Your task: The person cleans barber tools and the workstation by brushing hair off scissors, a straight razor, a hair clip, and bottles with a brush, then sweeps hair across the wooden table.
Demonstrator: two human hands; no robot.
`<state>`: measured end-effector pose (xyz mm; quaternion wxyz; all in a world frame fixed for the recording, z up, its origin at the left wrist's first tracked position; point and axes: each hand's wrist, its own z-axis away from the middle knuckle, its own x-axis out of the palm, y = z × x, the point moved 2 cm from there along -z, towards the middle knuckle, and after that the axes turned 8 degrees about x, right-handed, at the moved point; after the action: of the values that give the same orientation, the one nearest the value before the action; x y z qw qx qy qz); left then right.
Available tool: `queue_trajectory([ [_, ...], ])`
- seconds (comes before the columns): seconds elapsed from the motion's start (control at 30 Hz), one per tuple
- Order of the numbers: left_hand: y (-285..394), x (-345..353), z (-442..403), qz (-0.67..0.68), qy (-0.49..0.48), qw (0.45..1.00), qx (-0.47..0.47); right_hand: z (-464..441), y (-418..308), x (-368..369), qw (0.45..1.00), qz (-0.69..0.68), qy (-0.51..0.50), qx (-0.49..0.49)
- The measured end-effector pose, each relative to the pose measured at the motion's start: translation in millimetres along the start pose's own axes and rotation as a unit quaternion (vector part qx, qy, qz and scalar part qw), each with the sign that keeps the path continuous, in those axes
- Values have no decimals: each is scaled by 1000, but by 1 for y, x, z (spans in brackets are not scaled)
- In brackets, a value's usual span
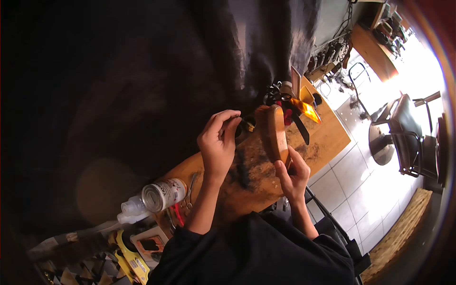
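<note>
My right hand (293,176) grips the lower end of a wooden-backed brush (279,130), held upright over the wooden table (334,133). The bristles face left, toward my other hand. My left hand (218,142) is raised left of the brush and apart from it, with thumb and forefinger pinched together. Whatever is between those fingertips, if anything, is too small to make out. Dark loose clippings or fibres (243,168) lie scattered on the tabletop below both hands.
Past the brush stand an orange-yellow object (306,110) and a dark flat blade-like piece (300,129). A labelled can (164,194), plastic bottles (133,209) and scissors (191,192) are at left. A black chair (404,126) stands on the tiled floor at right.
</note>
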<state>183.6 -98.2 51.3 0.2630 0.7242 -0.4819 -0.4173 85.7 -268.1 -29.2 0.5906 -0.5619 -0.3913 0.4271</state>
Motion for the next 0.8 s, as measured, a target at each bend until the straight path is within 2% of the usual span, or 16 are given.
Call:
queue_trajectory([
  [0.07, 0, 1, 0, 44, 23, 999, -11, 2, -1, 2, 1000, -12, 1, -3],
  [0.37, 5, 6, -1, 91, 1, 996, -10, 13, -5, -5, 1000, 26, 2, 7],
  [0.47, 2, 10, 0, 67, -51, 996, -9, 16, -5, -6, 1000, 1, 19, 16],
  [0.57, 0, 9, 0, 22, -33, 998, 55, 19, -9, -10, 1000, 5, 17, 13],
  [0.67, 4, 2, 1, 6, -39, 998, 43, 23, -11, -10, 1000, -3, 26, 6],
  [0.77, 7, -4, 2, -72, -107, 987, 94, 27, -15, -9, 1000, 3, 13, 22],
  [0.8, 6, -2, 4, -88, -93, 987, 99, 29, -14, -8, 1000, 4, 12, 11],
])
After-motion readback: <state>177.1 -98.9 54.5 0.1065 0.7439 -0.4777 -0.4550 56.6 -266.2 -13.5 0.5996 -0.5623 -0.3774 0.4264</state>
